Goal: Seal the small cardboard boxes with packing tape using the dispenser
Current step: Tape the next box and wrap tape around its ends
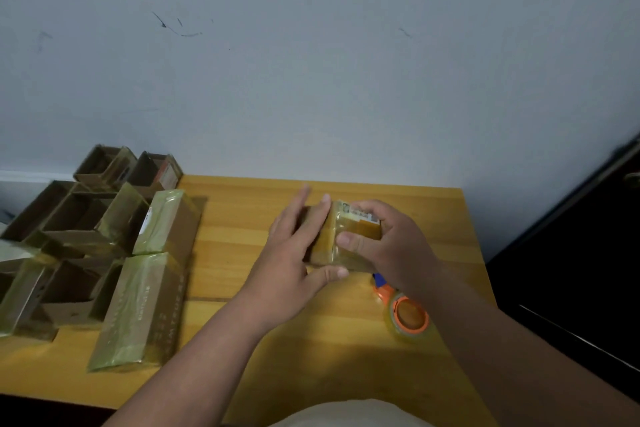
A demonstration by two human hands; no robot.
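A small cardboard box [343,236] wrapped in glossy tape, with a white label on its far end, sits on the wooden table [242,225]. My left hand [294,253] lies flat over the box's left side, fingers straight, thumb along its near edge. My right hand [391,239] grips the box's right end, thumb pressing on its top. The orange tape dispenser [407,314] with a clear roll lies on the table just near of the box, under my right wrist; nobody holds it.
Several cardboard boxes crowd the table's left end: two taped ones [138,308] [162,222] nearest, open ones [79,215] behind. A pale wall [311,62] stands right behind the table. Past the right edge is a dark floor [571,270].
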